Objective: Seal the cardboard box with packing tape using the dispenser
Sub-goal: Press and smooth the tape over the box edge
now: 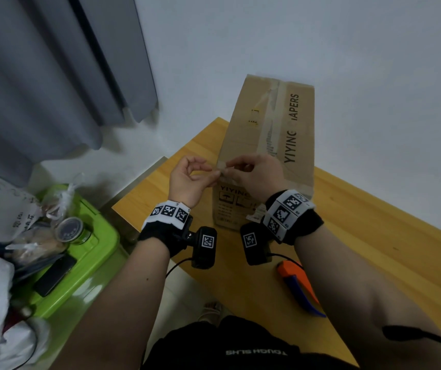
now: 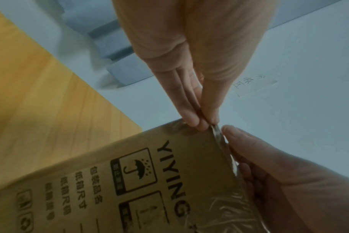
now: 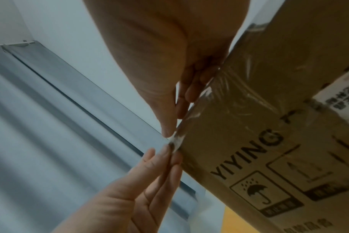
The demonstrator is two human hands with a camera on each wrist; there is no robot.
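Cardboard box (image 1: 267, 145) stands on the wooden table (image 1: 374, 236), long side running away from me toward the white wall (image 1: 320, 36). "YIYING" printed on its top and on the near end face. A strip of clear tape (image 1: 272, 121) runs down the middle of the top, wrinkled, and folds over the near end.

At the near upper left corner of the box a loose bit of tape (image 3: 176, 140) sticks out. My left hand (image 1: 190, 180) pinches it between thumb and fingertips, the fingers lying nearly straight along it in the right wrist view. My right hand (image 1: 254, 174) meets it from the other side at the same corner, thumb (image 2: 235, 134) and forefinger closed on the tape edge, remaining fingers curled against the top edge of the box. Both hands touch the tape; the two hands' fingertips are just beside each other.

Tape dispenser (image 1: 298, 284), orange and blue, lies on the table near my right forearm, well apart from the box corner and not held.

Left of the table: a green bin (image 1: 80, 263) with bags and a small round tin on its lid. Grey curtain (image 1: 53, 76) hangs behind it.
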